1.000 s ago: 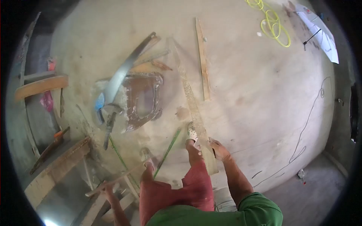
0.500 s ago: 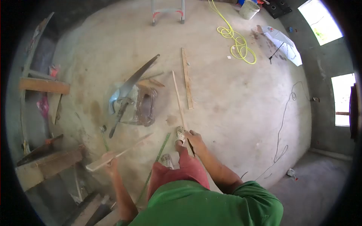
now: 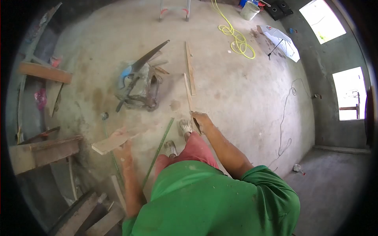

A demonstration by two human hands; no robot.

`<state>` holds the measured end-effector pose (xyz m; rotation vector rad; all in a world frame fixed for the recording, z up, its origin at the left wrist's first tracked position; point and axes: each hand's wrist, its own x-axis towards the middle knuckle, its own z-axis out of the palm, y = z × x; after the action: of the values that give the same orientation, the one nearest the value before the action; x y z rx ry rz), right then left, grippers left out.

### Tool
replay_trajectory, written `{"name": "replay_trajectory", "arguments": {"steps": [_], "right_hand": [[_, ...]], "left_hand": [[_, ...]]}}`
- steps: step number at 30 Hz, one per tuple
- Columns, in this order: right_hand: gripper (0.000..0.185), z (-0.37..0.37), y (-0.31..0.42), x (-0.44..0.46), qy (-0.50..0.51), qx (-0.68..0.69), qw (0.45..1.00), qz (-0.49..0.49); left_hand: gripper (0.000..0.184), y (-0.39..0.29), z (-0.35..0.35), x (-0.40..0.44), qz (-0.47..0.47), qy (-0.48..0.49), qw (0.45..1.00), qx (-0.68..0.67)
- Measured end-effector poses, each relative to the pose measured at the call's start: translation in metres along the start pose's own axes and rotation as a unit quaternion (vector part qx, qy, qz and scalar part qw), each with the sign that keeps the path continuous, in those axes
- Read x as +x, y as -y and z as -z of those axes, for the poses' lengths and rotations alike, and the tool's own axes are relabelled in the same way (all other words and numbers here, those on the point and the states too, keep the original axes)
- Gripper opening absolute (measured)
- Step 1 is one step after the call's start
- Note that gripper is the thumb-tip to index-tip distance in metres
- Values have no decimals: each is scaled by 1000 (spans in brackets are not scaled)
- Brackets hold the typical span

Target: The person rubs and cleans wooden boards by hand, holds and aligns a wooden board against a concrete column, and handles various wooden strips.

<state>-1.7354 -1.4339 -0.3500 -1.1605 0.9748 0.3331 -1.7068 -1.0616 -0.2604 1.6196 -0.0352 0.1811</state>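
My left hand (image 3: pixel 121 141), slightly blurred, is closed on a short flat wooden board (image 3: pixel 105 145) that points left. In my right hand (image 3: pixel 202 120), closed, is a thin wooden strip (image 3: pixel 188 91) that reaches forward over the floor; a dark edge shows beneath the fingers, and I cannot make out what it is. Ahead of my left hand stands a low, worn stool (image 3: pixel 146 96). On top of it lie a handsaw (image 3: pixel 151 55) with a blue handle and a hammer (image 3: pixel 128 92). Beyond the strip, another long wooden strip (image 3: pixel 190 70) lies on the floor.
Stacked timber (image 3: pixel 49 151) and loose planks line the left side. A green strip (image 3: pixel 158 151) lies beside my feet. Further off are a ladder's legs (image 3: pixel 187 13), a yellow hose (image 3: pixel 238 39), a bucket (image 3: pixel 249 11) and an open umbrella (image 3: pixel 281 41). A cable (image 3: pixel 284 118) trails at right.
My left hand has turned the board, which now looks shorter and shows its flat face. My right hand and its strip have shifted forward. The whole view has tilted a little.
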Motion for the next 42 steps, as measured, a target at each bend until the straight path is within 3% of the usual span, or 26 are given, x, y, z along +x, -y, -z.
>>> {"name": "replay_trajectory", "arguments": {"steps": [2,4,8,18,27,33,37,39,42], "right_hand": [[23,5,-8,2,-54,49,997,-18],[24,12,-9,6,-38,66,997,2],[27,30,6,9,10,125,992,11],[29,75,51,-7,11,151,987,62],[31,79,60,-2,22,148,987,67],[34,73,65,1,40,161,985,45],[34,76,60,11,58,168,981,80],[35,78,56,20,72,168,978,100],[35,81,60,22,80,191,972,107]], "left_hand": [[41,6,15,-10,-13,-8,1000,-15],[40,-3,19,-21,-25,-15,999,-27],[37,-41,-2,-34,42,-17,999,-13],[39,-42,-52,-40,32,8,999,14],[43,-37,-56,-40,30,-19,998,-57],[43,-50,-61,-37,80,-21,996,-36],[42,-48,-60,-34,53,1,999,-14],[42,-59,-64,-35,98,-15,995,22],[42,-41,-58,-33,92,-17,996,9]]}}
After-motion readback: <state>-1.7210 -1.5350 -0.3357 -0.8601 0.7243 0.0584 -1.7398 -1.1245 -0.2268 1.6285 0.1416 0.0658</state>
